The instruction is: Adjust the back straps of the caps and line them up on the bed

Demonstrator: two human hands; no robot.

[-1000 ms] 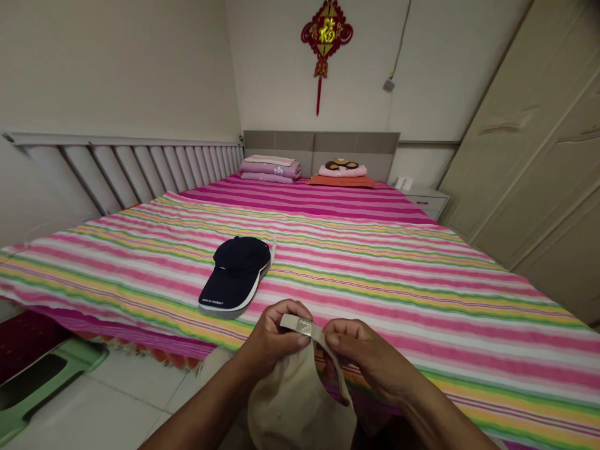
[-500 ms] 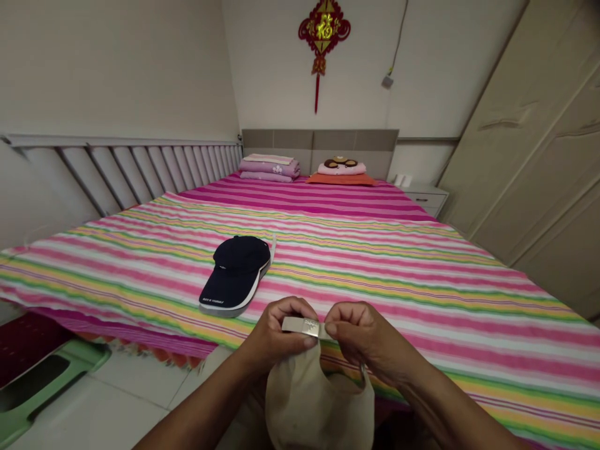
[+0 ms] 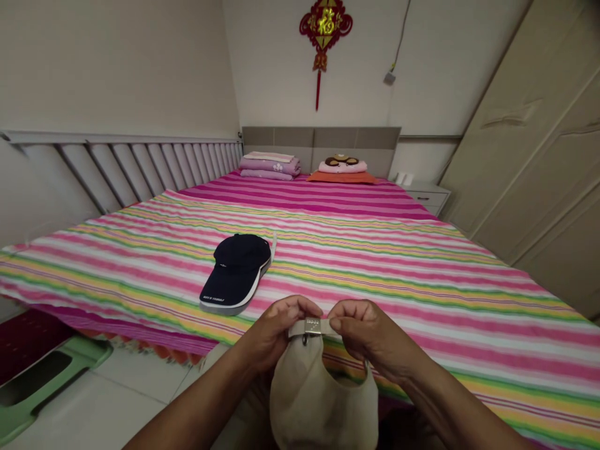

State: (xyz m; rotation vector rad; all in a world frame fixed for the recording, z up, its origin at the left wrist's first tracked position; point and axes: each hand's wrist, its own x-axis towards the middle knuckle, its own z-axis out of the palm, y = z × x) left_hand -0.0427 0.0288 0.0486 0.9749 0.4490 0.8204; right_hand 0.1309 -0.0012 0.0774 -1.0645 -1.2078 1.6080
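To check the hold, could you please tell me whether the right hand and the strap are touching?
Touching: the head view shows the right hand pinching the strap.

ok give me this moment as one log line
left hand: at buckle | right hand: pinching strap | beige cap: held | navy cap: on bed

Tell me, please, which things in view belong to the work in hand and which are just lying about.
In hand:
- beige cap
- its strap and metal buckle
- left grip, beside the buckle
- right grip, pinching the strap

Lying about:
- navy cap
- striped bedspread
- folded purple bedding
- green plastic stool, partly in view
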